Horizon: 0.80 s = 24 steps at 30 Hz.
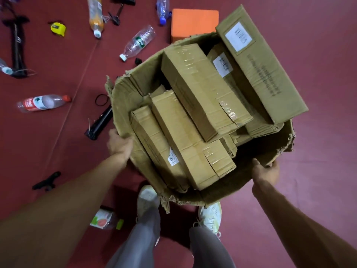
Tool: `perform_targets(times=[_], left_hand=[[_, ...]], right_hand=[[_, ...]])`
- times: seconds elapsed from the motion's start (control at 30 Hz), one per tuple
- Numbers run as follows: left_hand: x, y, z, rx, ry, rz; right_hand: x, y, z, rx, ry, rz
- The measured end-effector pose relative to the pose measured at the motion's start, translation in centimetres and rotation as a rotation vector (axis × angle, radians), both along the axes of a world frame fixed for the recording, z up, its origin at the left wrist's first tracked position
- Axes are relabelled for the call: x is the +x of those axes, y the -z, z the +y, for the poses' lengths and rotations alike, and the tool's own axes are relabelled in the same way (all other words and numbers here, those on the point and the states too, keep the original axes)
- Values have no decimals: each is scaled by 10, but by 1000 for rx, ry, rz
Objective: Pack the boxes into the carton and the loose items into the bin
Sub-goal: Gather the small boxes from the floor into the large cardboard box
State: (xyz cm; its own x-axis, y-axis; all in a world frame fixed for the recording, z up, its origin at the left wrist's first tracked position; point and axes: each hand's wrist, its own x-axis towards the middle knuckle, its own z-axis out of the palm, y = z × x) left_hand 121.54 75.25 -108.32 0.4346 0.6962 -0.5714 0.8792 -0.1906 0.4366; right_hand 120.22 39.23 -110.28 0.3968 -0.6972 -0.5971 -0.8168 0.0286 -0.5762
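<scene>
Reaching up from the bottom corners, the left hand [119, 144] and right hand [265, 171] each grip, fingers curled, the torn rim of the cardboard carton [228, 192] at frame centre, filled with taped boxes [199, 89]; plastic bottles [139, 42] lie upper left.

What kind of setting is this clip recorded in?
Likely an indoor hall or storage space, not a home: a bare dark red floor, plastic bottles and a tape measure strewn on it, and a torn carton packed with taped boxes.
</scene>
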Motion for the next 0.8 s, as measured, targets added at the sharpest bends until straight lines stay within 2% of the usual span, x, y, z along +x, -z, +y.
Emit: perform_targets(times=[0.07,0.17,0.3,0.47,0.6,0.8], left_hand=[[20,3,8,51,-87,-104],[44,12,19,44,-102,-195],[54,26,28,40,-115,-180],[45,18,22,16,-104,-197],[38,-12,7,98,-174,-210],[-1,-99,-1,234,-260,-174]], right_hand=[[-1,5,4,2,40,-46],[4,14,9,-19,66,-87],[15,22,16,-112,63,-52],[12,10,20,-129,42,-34],[17,-20,10,-139,10,-49],[49,-106,10,-117,-124,-75]])
